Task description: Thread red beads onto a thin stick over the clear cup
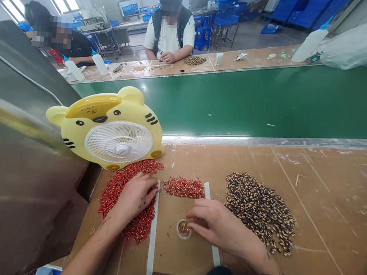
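Note:
My left hand [138, 193] rests at the right edge of a pile of small red pieces [114, 193] with pale parts. Its fingers are curled and closed; what is between them is hidden. My right hand [210, 219] pinches what looks like a thin stick [184, 225], its lower end in a small clear cup [179, 235] of amber liquid. Beyond the cup, a neat band of red pieces [184, 187] lies on the brown board [169, 256], between two white strips [151, 246]. To the right of my right hand spreads a pile of black and cream pieces [257, 208].
A yellow animal-faced fan [74, 136] stands behind the red pile. A grey metal panel [22, 183] rises at the left. Past the table runs a green belt [254, 101]. Two people sit opposite, near squeeze bottles [100, 64], a white cup [219, 59] and a plastic bag [355, 43].

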`<state>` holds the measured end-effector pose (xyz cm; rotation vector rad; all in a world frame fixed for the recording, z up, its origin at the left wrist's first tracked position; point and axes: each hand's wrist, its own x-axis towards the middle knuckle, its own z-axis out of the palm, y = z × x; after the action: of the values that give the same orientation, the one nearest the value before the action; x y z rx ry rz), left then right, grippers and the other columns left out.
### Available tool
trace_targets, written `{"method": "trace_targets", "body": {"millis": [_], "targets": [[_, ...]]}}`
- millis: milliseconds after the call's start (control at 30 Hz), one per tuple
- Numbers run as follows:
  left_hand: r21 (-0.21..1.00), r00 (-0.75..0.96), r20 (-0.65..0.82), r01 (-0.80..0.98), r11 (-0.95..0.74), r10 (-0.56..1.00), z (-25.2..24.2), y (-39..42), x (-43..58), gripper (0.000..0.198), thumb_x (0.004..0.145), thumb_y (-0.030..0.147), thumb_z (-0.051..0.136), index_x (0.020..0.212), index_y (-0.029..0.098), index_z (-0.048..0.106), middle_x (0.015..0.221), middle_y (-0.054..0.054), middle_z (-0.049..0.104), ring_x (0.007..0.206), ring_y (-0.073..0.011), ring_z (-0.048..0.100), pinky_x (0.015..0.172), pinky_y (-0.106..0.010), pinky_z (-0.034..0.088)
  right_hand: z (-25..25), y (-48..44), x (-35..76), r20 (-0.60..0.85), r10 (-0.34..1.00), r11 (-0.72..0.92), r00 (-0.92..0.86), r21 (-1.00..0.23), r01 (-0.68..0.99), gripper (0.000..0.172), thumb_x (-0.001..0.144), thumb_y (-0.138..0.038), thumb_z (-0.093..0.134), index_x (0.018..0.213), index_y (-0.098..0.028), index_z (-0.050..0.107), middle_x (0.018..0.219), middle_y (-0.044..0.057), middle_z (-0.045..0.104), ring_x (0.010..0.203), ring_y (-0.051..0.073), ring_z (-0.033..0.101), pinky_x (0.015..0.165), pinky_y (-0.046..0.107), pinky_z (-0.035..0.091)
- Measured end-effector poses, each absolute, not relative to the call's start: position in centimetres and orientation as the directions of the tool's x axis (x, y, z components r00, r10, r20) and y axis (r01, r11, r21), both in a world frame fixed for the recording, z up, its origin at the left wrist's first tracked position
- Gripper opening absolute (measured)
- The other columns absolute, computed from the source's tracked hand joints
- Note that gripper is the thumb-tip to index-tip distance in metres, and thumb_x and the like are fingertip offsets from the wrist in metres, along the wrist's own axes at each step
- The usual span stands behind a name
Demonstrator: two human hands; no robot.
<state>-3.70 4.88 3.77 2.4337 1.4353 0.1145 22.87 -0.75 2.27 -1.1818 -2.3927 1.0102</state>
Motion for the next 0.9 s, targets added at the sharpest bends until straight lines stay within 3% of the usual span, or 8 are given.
{"method": "trace_targets", "body": {"millis": [167, 333, 433, 567, 700, 800, 900], "targets": [[0.26, 0.525, -0.162, 0.839, -0.478, 0.835, 3.4, 5.0, -2.7, 0.021, 0.09, 0.015, 0.052, 0.089, 0.02, 0.073, 0.088, -0.008, 0.073, 0.089, -0.0233, 0.063, 0.083, -0.033, 0.046, 1.9, -0.8, 22.5, -0.048, 0.768, 0.433, -0.639, -0.696, 0.572, 0.011, 0.092, -0.023, 0.063, 0.087, -0.02, 0.072, 0.083, 0.002, 0.066, 0.079, 0.016, 0.061, 0.07, 0.025, 0.044], [0.071, 0.526, -0.194, 0.849, -0.523, 0.828, 3.0, 4.8, -1.9, 0.023, 0.091, 0.012, 0.048, 0.083, 0.018, 0.069, 0.085, -0.011, 0.071, 0.086, -0.0251, 0.063, 0.082, -0.036, 0.046, 2.2, -0.8, 22.3, -0.034, 0.785, 0.419, -0.619, -0.707, 0.57, 0.008, 0.088, -0.021, 0.066, 0.081, -0.018, 0.069, 0.079, 0.001, 0.066, 0.075, 0.015, 0.061, 0.068, 0.024, 0.043], [0.075, 0.554, -0.162, 0.832, -0.549, 0.817, 2.8, 4.8, -1.6, 0.022, 0.089, 0.009, 0.048, 0.084, 0.018, 0.068, 0.086, -0.011, 0.07, 0.085, -0.0251, 0.063, 0.082, -0.036, 0.047, 2.3, -0.8, 22.2, -0.029, 0.816, 0.388, -0.577, -0.712, 0.585, 0.004, 0.087, -0.019, 0.068, 0.083, -0.018, 0.067, 0.076, 0.0, 0.066, 0.071, 0.014, 0.06, 0.067, 0.025, 0.044], [0.245, 0.565, -0.06, 0.808, -0.537, 0.823, 2.7, 5.0, -2.2, 0.022, 0.088, 0.009, 0.049, 0.083, 0.019, 0.068, 0.084, -0.009, 0.07, 0.085, -0.0241, 0.064, 0.081, -0.035, 0.048, 2.0, -0.8, 22.1, 0.014, 0.808, 0.426, -0.589, -0.705, 0.567, 0.002, 0.086, -0.019, 0.069, 0.087, -0.018, 0.07, 0.077, 0.001, 0.066, 0.073, 0.015, 0.061, 0.069, 0.026, 0.045], [0.565, 0.429, 0.059, 0.73, -0.385, 0.901, 3.0, 4.7, -3.3, 0.019, 0.089, 0.015, 0.051, 0.089, 0.019, 0.069, 0.087, -0.005, 0.072, 0.08, -0.0193, 0.066, 0.076, -0.029, 0.05, 1.5, -0.6, 22.0, 0.064, 0.773, 0.492, -0.632, -0.689, 0.532, 0.007, 0.088, -0.018, 0.067, 0.086, -0.019, 0.073, 0.079, 0.001, 0.065, 0.075, 0.014, 0.06, 0.066, 0.024, 0.044], [0.799, 0.283, -0.025, 0.583, -0.151, 0.959, 2.9, 4.3, -3.6, 0.014, 0.087, 0.023, 0.059, 0.087, 0.018, 0.071, 0.08, -0.003, 0.073, 0.068, -0.016, 0.065, 0.065, -0.024, 0.049, 1.4, -0.6, 22.0, 0.092, 0.736, 0.543, -0.671, -0.673, 0.503, 0.012, 0.087, -0.015, 0.065, 0.078, -0.018, 0.071, 0.076, 0.001, 0.061, 0.073, 0.014, 0.057, 0.065, 0.024, 0.042], [0.945, 0.228, -0.138, 0.322, 0.059, 0.964, 2.3, 3.9, -3.4, 0.017, 0.083, 0.029, 0.068, 0.088, 0.015, 0.074, 0.076, -0.004, 0.073, 0.064, -0.0148, 0.063, 0.06, -0.023, 0.048, 1.6, -0.6, 22.0, 0.095, 0.688, 0.592, -0.719, -0.648, 0.48, 0.013, 0.081, -0.01, 0.063, 0.07, -0.017, 0.065, 0.072, 0.0, 0.057, 0.07, 0.014, 0.053, 0.062, 0.025, 0.038]]}}
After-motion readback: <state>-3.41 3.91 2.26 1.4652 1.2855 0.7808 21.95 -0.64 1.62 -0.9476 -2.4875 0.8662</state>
